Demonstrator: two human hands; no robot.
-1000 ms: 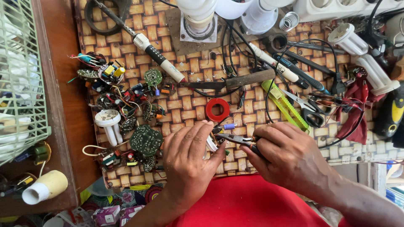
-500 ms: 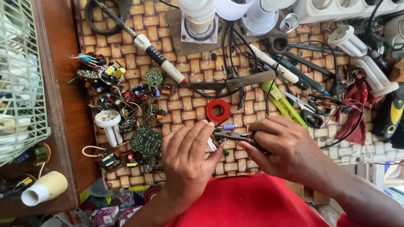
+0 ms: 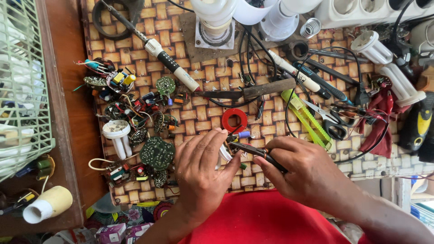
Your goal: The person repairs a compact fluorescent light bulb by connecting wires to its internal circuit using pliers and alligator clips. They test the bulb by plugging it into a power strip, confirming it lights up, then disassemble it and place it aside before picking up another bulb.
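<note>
Two hands are seen low in the middle of the bench (image 3: 72, 135), over a woven mat (image 3: 212, 113). The left hand (image 3: 203, 169) is curled, fingers pressed together around a small white part (image 3: 224, 153) held against the mat; most of that part is hidden, so its kind cannot be told. The right hand (image 3: 303, 174) is closed on dark pliers (image 3: 253, 150), whose tips are pointed left and appear to meet the white part just beside the left fingertips. A red ring (image 3: 234, 120) is laid just above the tips. Round green boards (image 3: 157, 152) and loose bits with coloured wires are scattered left of the left hand, beside a white lamp base (image 3: 116, 133). A soldering iron (image 3: 174, 68) is laid aslant at the upper left. A green cutter (image 3: 306, 118) and scissors (image 3: 330, 122) are placed right of the ring, above the right hand. A wire basket (image 3: 20, 86) is stood at the far left.
</note>
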